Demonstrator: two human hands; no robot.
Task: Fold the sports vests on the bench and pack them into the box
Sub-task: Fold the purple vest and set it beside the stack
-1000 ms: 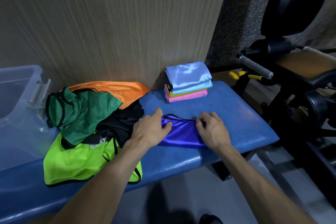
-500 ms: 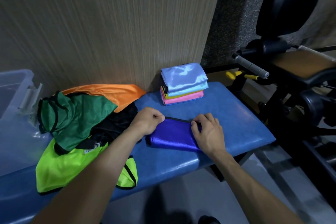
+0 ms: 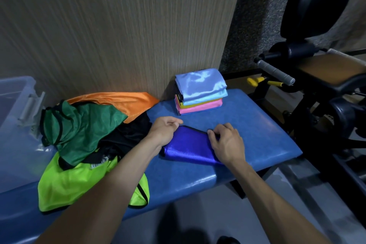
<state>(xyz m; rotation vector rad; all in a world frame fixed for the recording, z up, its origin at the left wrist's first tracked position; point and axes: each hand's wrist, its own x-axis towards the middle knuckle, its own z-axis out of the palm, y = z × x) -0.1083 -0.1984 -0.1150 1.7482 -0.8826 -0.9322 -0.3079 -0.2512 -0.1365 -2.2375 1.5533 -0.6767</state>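
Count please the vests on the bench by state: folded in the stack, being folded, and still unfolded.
Folded in the stack: at least 3 (light blue, yellow, pink)
Being folded: 1, the blue vest
Unfolded pile: 4 (orange, dark green, black, lime)
Total: at least 8

Clear box cut off at frame's left edge. Black vest mostly buried under green vest. Lower stack layers show edges only.
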